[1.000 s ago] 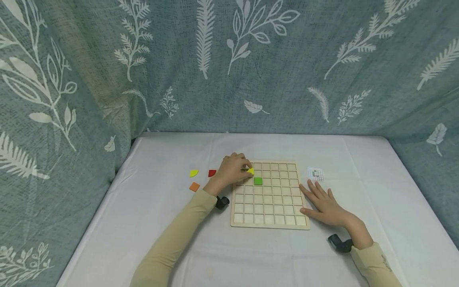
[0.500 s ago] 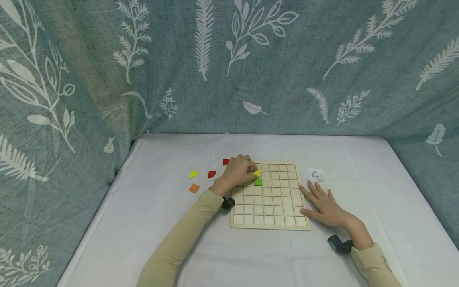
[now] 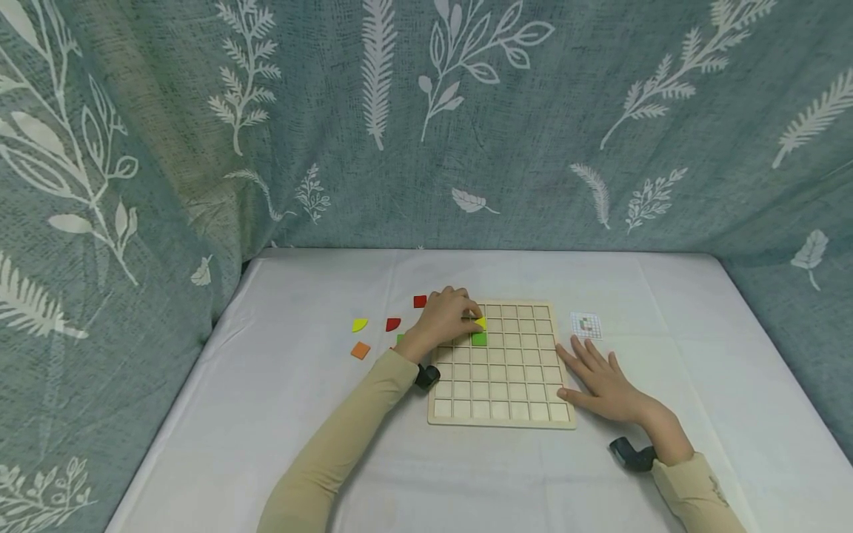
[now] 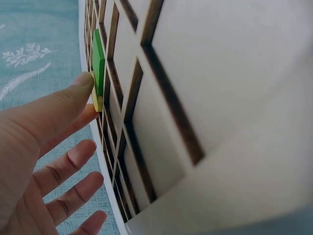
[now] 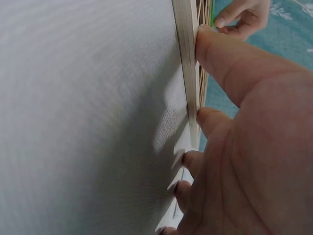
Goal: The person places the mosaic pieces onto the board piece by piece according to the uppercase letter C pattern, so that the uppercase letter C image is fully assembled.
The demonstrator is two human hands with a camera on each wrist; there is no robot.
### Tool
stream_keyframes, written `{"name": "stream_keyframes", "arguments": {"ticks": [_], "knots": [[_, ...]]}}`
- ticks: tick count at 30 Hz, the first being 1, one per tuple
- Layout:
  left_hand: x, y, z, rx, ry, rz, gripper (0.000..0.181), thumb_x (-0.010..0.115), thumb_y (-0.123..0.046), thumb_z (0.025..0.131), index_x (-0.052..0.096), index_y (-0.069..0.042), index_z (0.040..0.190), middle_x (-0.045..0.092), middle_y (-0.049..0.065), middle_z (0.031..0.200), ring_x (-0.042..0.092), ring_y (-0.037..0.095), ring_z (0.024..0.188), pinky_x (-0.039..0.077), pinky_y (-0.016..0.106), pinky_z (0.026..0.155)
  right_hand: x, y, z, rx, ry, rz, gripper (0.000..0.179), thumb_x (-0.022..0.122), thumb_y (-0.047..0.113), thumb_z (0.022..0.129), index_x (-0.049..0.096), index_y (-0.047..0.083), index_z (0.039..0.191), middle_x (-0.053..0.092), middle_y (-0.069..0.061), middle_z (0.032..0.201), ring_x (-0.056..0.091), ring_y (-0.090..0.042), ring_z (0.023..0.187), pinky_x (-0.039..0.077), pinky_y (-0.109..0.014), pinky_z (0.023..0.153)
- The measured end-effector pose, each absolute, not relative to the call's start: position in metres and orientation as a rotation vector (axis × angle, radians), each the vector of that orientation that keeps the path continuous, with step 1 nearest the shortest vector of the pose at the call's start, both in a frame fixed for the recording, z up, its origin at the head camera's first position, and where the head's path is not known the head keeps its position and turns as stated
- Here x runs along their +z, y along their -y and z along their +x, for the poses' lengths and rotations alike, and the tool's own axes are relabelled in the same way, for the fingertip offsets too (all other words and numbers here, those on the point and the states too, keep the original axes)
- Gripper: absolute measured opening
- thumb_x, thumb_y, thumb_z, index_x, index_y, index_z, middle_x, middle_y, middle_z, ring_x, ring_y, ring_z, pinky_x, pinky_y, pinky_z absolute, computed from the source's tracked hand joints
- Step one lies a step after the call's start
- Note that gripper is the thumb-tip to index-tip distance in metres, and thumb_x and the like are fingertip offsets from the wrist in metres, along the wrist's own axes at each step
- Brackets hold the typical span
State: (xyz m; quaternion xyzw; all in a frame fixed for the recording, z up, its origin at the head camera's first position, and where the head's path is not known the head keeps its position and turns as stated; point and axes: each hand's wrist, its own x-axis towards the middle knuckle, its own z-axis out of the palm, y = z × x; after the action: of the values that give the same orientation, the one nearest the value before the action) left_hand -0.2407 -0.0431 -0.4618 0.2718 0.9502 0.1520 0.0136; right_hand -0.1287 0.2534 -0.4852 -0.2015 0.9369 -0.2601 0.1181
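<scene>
A pale wooden grid board (image 3: pixel 500 390) lies on the white table. My left hand (image 3: pixel 445 317) is over its upper left part and pinches a yellow tile (image 3: pixel 481 323) between thumb and index finger. That tile sits right behind a green square tile (image 3: pixel 479 339) lying in a cell; in the left wrist view the yellow tile (image 4: pixel 97 100) is at the green tile's (image 4: pixel 98 61) edge. The other left fingers are spread apart. My right hand (image 3: pixel 603 381) rests with straight, spread fingers at the board's right edge, its thumb and index finger touching the rim (image 5: pixel 188 63) in the right wrist view.
Left of the board lie a yellow quarter-round tile (image 3: pixel 360 324), a red quarter-round tile (image 3: pixel 393 324), an orange square tile (image 3: pixel 360 350) and a red square tile (image 3: pixel 420 301). A small printed grid card (image 3: pixel 586 325) lies right of the board. A leaf-patterned curtain (image 3: pixel 426 148) hangs behind.
My left hand has moved a little to the right with the yellow tile, bringing it behind the green square. The right hand has stayed in place.
</scene>
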Motion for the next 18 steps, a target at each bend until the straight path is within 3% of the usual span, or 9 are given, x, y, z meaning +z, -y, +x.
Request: {"name": "stream_keyframes", "arguments": {"ticks": [18], "knots": [[-0.4619,0.0493,-0.2335,0.586,-2.948,0.8,0.024,0.068,-0.037,0.083,0.072,-0.025,0.103,0.057,-0.004,0.087,0.047,0.014,0.08,0.039,0.032,0.073,-0.4834,-0.2513,-0.127,-0.774,-2.748,-0.581,0.073,0.055,0.041,0.089,0.024,0.009,0.147,0.008,-0.026,0.151,0.0,-0.048,0.137,-0.007,-0.069,0.101]]}}
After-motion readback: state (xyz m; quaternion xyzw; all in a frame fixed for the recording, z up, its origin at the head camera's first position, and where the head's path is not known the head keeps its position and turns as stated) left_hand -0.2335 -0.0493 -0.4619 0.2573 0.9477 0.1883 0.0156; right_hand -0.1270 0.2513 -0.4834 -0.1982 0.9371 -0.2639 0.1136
